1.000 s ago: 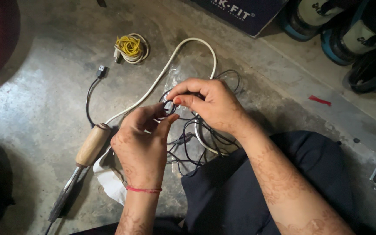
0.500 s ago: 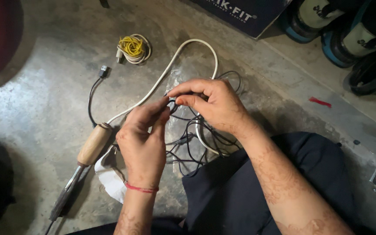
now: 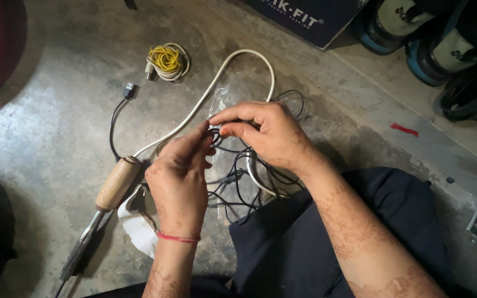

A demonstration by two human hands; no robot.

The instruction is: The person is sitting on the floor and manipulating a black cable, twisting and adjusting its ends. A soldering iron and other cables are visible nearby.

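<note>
Concrete floor point(image 3: 40, 138), grey and stained, filled the view. Dark trouser leg point(image 3: 332, 243) of the person lay at 5 o'clock. A dark blue box point(image 3: 305, 16) stood at 12 o'clock, with blue-rimmed containers point(image 3: 398, 27) just beside it at 1 o'clock. White cable point(image 3: 238, 58), thick, looped from 12 o'clock down toward centre and ran left to a soldering iron point(image 3: 111, 190) with a pale wooden handle and dark metal shaft, lying at 8 o'clock on a white cloth point(image 3: 139, 229). Thin black wire point(image 3: 238, 187), the item in hand: glossy, slender, tangled in many loose loops at centre, resting partly on a clear plastic bag point(image 3: 233, 99) and against the trouser leg; one small coil of it was raised between both hands. Left hand point(image 3: 180, 176), red thread at the wrist, fingers pinched narrow on that coil. Right hand point(image 3: 266, 132), thumb and forefinger closed on the same coil from the other side. A black lead with a small plug point(image 3: 130, 91) lay at 10 o'clock. A yellow wire bundle point(image 3: 167, 58) sat at 11 o'clock, well apart from the hands. A small red scrap point(image 3: 404, 129) lay at 3 o'clock.
</note>
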